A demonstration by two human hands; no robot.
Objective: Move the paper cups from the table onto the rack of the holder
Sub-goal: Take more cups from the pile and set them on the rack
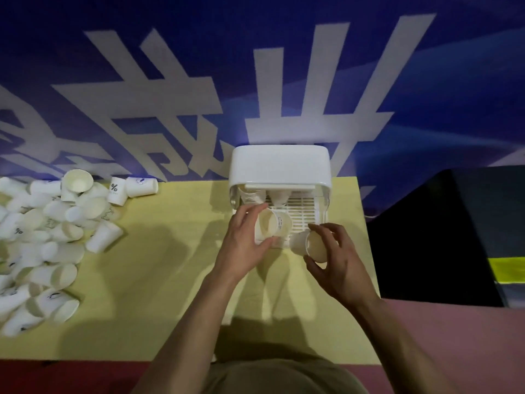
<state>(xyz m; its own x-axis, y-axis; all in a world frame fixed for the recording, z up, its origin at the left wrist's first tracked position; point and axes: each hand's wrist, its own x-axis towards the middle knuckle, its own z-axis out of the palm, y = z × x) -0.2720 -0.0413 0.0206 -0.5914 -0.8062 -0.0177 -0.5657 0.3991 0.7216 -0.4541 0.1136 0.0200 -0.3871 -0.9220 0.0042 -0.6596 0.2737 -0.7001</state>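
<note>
Left hand [241, 240]: fingers curl round a paper cup [272, 227] over the rack [304, 216].
Right hand [338, 263]: fingers grip a second cup [311, 245].
Risk: a tilted cup may topple the standing cups [279, 197].

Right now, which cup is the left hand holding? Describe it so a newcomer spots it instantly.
Find the white cup holder at the far edge of the yellow table. Over the left front of its slatted rack, the left hand grips a paper cup. Unlike the right hand's cup, it shows dark print on its side.
</note>
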